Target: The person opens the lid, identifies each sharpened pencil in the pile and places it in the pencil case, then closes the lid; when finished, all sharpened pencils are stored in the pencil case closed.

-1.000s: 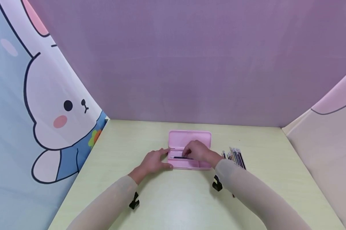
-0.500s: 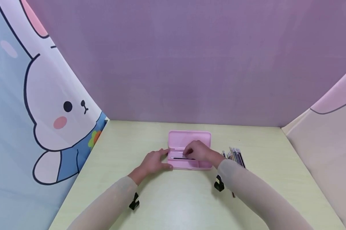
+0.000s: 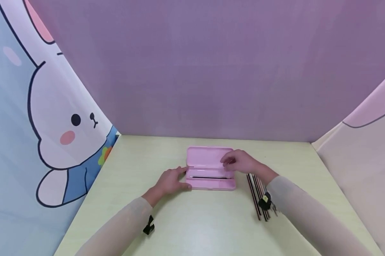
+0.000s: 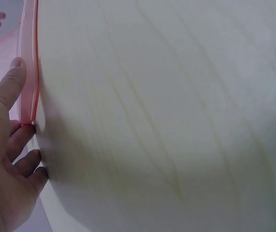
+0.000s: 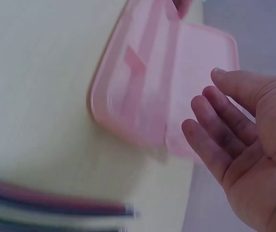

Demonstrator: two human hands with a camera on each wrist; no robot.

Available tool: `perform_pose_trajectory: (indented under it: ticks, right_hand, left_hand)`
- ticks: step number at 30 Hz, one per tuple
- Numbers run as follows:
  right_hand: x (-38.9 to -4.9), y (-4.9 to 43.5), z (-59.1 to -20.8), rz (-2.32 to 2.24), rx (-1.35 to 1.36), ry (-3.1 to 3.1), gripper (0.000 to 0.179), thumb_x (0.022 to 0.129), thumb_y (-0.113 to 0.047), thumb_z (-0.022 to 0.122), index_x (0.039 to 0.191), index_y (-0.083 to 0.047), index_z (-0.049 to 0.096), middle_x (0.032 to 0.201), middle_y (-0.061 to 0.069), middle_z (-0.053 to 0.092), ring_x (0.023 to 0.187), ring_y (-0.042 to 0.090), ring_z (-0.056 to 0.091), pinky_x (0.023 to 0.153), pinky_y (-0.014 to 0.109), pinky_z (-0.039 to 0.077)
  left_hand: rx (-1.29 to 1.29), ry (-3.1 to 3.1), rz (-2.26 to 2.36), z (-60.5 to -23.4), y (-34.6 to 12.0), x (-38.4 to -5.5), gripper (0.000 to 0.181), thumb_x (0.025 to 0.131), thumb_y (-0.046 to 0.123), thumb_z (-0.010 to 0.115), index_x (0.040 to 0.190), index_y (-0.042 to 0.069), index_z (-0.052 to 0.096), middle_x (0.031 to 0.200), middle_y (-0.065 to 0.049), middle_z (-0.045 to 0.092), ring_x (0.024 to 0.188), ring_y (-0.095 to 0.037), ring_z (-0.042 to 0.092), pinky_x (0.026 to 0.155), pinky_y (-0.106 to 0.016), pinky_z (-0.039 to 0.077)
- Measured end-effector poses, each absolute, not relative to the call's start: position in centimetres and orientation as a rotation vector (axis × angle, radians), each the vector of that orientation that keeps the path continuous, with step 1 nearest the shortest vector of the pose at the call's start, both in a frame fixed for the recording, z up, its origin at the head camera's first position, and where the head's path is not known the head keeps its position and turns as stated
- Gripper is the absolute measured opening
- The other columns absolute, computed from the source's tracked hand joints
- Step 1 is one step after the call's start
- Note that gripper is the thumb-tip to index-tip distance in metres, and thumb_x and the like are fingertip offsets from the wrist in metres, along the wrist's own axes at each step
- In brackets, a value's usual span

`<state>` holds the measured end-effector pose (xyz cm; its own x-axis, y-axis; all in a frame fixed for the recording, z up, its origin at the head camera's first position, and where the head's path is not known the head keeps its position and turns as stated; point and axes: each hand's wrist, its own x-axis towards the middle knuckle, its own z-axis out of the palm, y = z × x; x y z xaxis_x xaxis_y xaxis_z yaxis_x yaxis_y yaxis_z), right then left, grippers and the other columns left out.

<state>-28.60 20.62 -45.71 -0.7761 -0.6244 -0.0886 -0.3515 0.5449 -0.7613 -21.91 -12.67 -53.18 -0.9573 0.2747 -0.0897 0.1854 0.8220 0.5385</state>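
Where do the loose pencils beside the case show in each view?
Head: pencils below and right of centre, beside the pink case.
Left wrist: not in it.
Right wrist: lower left corner, blurred.
Shared landmark: the pink case, lower middle in head, upper left in left wrist, upper middle in right wrist.

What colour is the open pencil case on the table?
The pencil case is pink wherever it shows; the head view shows it best.
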Motion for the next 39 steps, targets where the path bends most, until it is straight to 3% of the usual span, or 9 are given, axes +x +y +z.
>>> perform_pose_trajectory:
  ticks: [5, 9, 17, 29, 39]
  right_hand:
    - [-28.4, 24.6, -45.2, -1.127, -0.638, 2.457, 0.034, 0.094, -0.007, 0.073, 0.126, 0.003, 0.067, 0.113, 0.022, 0.071, 0.099, 0.028, 0.071, 0.075, 0.043, 0.064]
    - [-28.3, 28.2, -46.1, -1.13, -0.596, 2.491, 0.036, 0.095, -0.008, 0.072, 0.129, 0.004, 0.064, 0.115, 0.025, 0.069, 0.094, 0.026, 0.071, 0.076, 0.048, 0.064]
    - [-27.6, 33.7, -48.3, -1.166, -0.453, 2.498, 0.042, 0.096, -0.008, 0.071, 0.133, 0.008, 0.059, 0.113, 0.022, 0.069, 0.094, 0.024, 0.071, 0.074, 0.044, 0.064]
    - [-26.3, 36.5, -50.5, -1.194, -0.278, 2.533, 0.038, 0.095, -0.005, 0.068, 0.129, 0.011, 0.059, 0.106, 0.022, 0.067, 0.083, 0.023, 0.068, 0.065, 0.04, 0.063]
    - [-25.9, 37.3, -51.6, -1.236, -0.16, 2.494, 0.041, 0.092, -0.001, 0.069, 0.129, 0.013, 0.058, 0.106, 0.021, 0.067, 0.085, 0.021, 0.07, 0.065, 0.039, 0.063]
  left_hand:
    - [0.358, 2.855, 0.798, -53.3, -12.9, -22.1, 0.092, 0.079, 0.056, 0.084, 0.156, 0.021, 0.047, 0.15, -0.014, 0.057, 0.141, -0.038, 0.05, 0.116, -0.055, 0.043]
    - [0.35, 2.848, 0.796, -53.4, -12.9, -22.3, 0.092, 0.079, 0.056, 0.084, 0.156, 0.022, 0.047, 0.15, -0.013, 0.057, 0.143, -0.037, 0.049, 0.117, -0.056, 0.042]
    - [0.34, 2.847, 0.796, -53.2, -12.7, -22.2, 0.091, 0.079, 0.054, 0.084, 0.156, 0.021, 0.047, 0.151, -0.014, 0.055, 0.142, -0.038, 0.049, 0.117, -0.056, 0.041]
    - [0.346, 2.852, 0.803, -53.0, -12.6, -22.2, 0.091, 0.08, 0.054, 0.084, 0.156, 0.018, 0.047, 0.151, -0.015, 0.055, 0.141, -0.038, 0.05, 0.117, -0.055, 0.042]
    - [0.368, 2.846, 0.82, -52.8, -12.0, -22.1, 0.09, 0.081, 0.052, 0.084, 0.156, 0.018, 0.046, 0.151, -0.016, 0.055, 0.14, -0.04, 0.05, 0.118, -0.057, 0.04]
